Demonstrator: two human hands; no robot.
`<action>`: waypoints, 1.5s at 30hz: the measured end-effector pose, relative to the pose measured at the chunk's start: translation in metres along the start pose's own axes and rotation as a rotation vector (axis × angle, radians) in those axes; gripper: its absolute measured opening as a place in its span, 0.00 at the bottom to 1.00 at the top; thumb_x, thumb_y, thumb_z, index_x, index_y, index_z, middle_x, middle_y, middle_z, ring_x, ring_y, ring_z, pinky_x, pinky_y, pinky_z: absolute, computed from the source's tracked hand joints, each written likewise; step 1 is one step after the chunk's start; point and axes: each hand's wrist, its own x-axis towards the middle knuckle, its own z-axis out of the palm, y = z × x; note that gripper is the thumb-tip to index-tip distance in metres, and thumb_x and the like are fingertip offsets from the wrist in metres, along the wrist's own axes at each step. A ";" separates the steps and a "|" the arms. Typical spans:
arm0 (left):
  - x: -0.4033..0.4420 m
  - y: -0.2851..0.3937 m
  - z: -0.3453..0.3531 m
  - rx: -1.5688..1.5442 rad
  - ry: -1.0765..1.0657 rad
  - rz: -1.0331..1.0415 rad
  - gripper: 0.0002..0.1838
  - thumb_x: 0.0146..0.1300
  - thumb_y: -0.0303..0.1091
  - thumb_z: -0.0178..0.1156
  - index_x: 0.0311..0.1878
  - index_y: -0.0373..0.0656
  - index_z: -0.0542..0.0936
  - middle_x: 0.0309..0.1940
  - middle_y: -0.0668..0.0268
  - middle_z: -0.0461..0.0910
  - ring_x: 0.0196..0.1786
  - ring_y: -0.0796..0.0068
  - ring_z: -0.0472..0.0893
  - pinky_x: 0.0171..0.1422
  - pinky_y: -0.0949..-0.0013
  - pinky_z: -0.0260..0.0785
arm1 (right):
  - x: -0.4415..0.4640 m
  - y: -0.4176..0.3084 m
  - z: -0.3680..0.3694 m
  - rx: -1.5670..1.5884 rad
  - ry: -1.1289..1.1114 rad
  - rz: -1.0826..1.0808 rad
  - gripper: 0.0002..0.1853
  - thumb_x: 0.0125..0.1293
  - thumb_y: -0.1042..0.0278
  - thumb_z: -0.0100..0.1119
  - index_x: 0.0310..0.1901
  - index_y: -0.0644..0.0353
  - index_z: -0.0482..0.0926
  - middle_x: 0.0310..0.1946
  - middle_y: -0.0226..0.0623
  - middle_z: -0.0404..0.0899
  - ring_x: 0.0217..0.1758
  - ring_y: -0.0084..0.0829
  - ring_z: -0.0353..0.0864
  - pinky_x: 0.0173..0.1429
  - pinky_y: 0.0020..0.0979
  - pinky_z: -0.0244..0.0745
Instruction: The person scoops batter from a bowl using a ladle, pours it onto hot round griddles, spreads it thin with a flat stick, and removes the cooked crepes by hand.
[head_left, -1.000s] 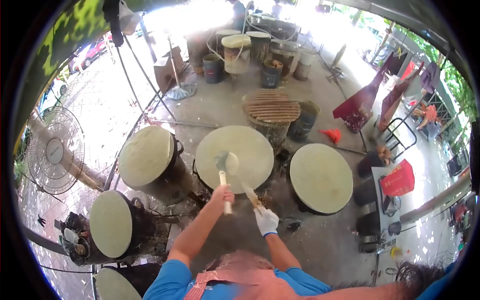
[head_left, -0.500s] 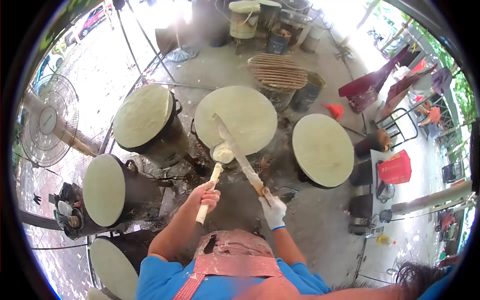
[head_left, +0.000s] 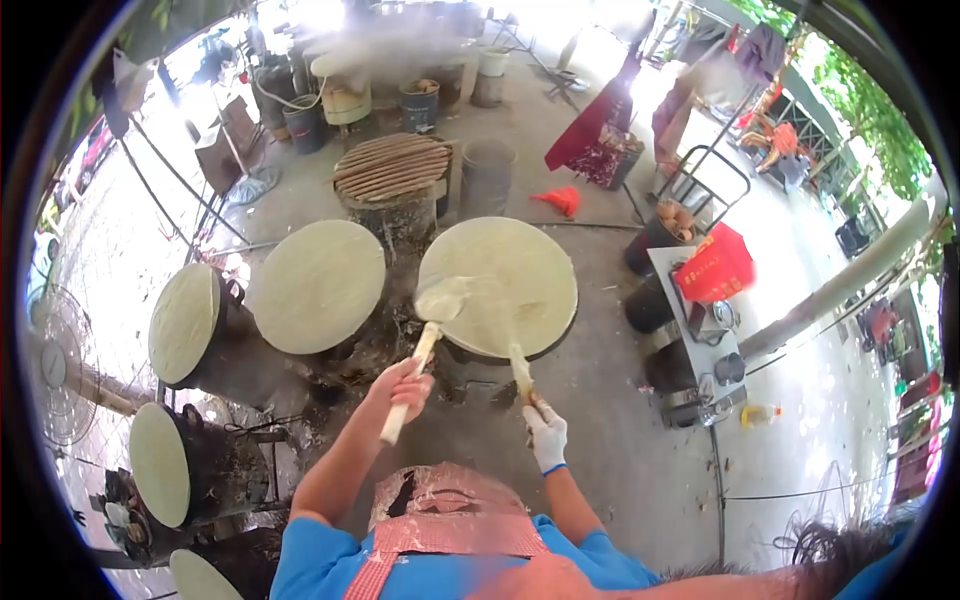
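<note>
My left hand (head_left: 406, 388), bare, is closed round the pale handle of a ladle (head_left: 425, 345). The ladle's blurred bowl is over the left part of a round griddle (head_left: 510, 270) covered with a pale layer. My right hand (head_left: 546, 432), in a white glove, grips the wooden handle of a long spatula (head_left: 522, 372); its blade is smeared by motion over the same griddle. Whether the ladle or the blade touches the layer, I cannot tell. Left of it stands another round griddle (head_left: 318, 287) with a pale layer.
More coated griddles (head_left: 185, 322) stand at the left, near a fan (head_left: 55, 365). Ahead are a ridged round lid (head_left: 392, 168), a metal bucket (head_left: 488, 180) and a red cloth (head_left: 560, 200). A narrow table (head_left: 700, 350) with a red bag (head_left: 716, 265) is at the right.
The view has swung right, and the ladle and spatula are now over the griddle to the right of the earlier one. Both hands keep hold of their tools.
</note>
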 end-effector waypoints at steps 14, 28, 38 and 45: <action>0.200 0.046 -0.019 0.697 0.411 0.344 0.10 0.65 0.32 0.50 0.39 0.54 0.58 0.18 0.73 0.58 0.14 0.85 0.59 0.13 0.82 0.54 | 0.044 0.005 -0.011 -0.428 0.016 0.162 0.19 0.59 0.61 0.61 0.52 0.53 0.79 0.23 0.35 0.78 0.23 0.31 0.76 0.28 0.33 0.69; 0.065 0.073 -0.010 0.374 0.236 0.068 0.13 0.69 0.40 0.48 0.33 0.42 0.64 0.13 0.74 0.59 0.11 0.90 0.58 0.08 0.85 0.51 | 0.014 -0.028 0.012 0.460 -0.215 0.520 0.21 0.60 0.70 0.57 0.57 0.60 0.74 0.16 0.26 0.70 0.12 0.18 0.66 0.12 0.21 0.57; -0.073 0.052 -0.006 0.317 -0.109 -0.018 0.16 0.71 0.46 0.44 0.58 0.58 0.69 0.16 0.74 0.56 0.10 0.89 0.53 0.08 0.84 0.50 | 0.068 0.004 -0.005 -0.770 0.061 -0.272 0.20 0.59 0.58 0.59 0.51 0.60 0.78 0.39 0.43 0.82 0.38 0.37 0.83 0.40 0.31 0.75; -0.127 0.068 -0.052 -0.040 0.218 0.055 0.13 0.69 0.40 0.49 0.54 0.55 0.72 0.16 0.75 0.56 0.12 0.89 0.54 0.09 0.84 0.49 | 0.040 -0.012 0.029 -0.359 -0.074 0.211 0.20 0.57 0.61 0.62 0.51 0.60 0.79 0.30 0.37 0.81 0.28 0.27 0.77 0.34 0.27 0.70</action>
